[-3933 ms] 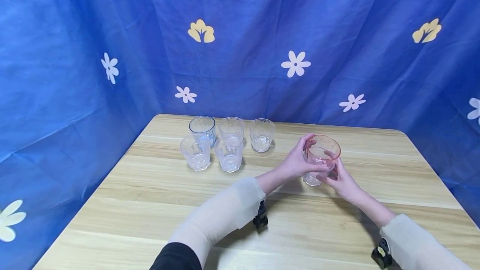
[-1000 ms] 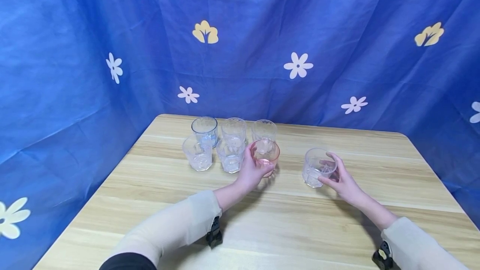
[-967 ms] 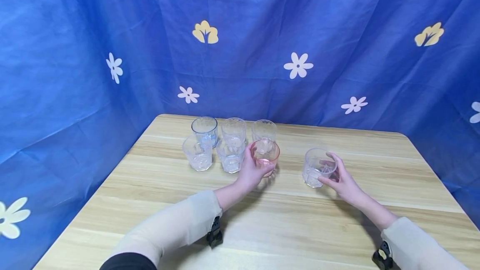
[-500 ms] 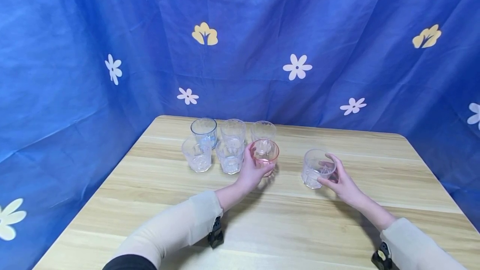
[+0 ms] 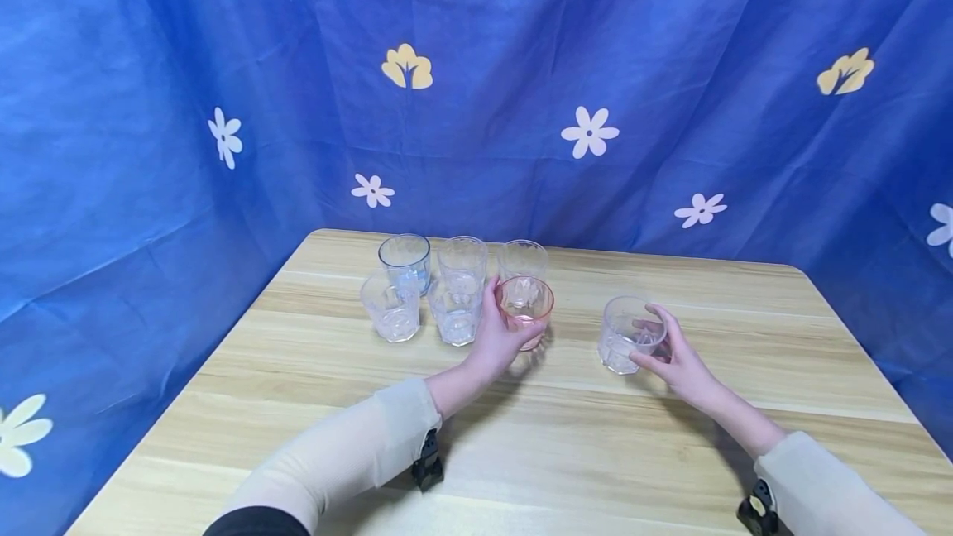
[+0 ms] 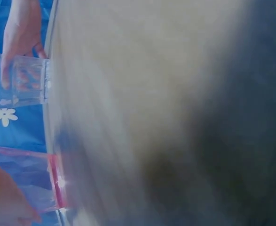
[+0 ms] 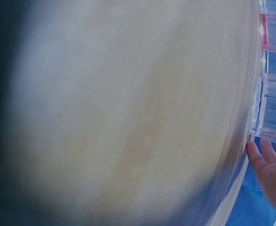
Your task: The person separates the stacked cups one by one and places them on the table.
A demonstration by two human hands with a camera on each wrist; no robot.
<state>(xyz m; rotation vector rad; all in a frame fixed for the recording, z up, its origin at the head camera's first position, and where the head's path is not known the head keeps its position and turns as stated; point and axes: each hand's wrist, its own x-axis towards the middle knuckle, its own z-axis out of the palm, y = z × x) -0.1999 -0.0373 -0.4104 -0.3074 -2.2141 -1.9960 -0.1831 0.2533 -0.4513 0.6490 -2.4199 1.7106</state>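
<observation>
In the head view, my left hand [image 5: 497, 343] holds a pink-rimmed glass tumbler [image 5: 530, 319] around its near and left sides. The tumbler stands upright on the table at the front right of a group of glasses; its pink base [image 6: 56, 181] appears at table level in the left wrist view. Further right, my right hand [image 5: 683, 364] has its thumb and fingers around the right side of a clear glass tumbler [image 5: 620, 342], upright on the table. In the right wrist view, that clear tumbler [image 7: 275, 106] is only partly visible beside the fingers.
A blue-rimmed tumbler [image 5: 405, 267] and clear tumblers stand left of and behind the pink one: front left [image 5: 392, 313], front middle [image 5: 457, 319], back middle [image 5: 462, 259], back right [image 5: 524, 256]. Behind the wooden table [image 5: 596, 453] hangs a blue patterned cloth [image 5: 484, 106].
Earlier both hands were at the pink tumbler over the clear one on the right. My left hand has carried it left to the group; the last second shows almost no movement.
</observation>
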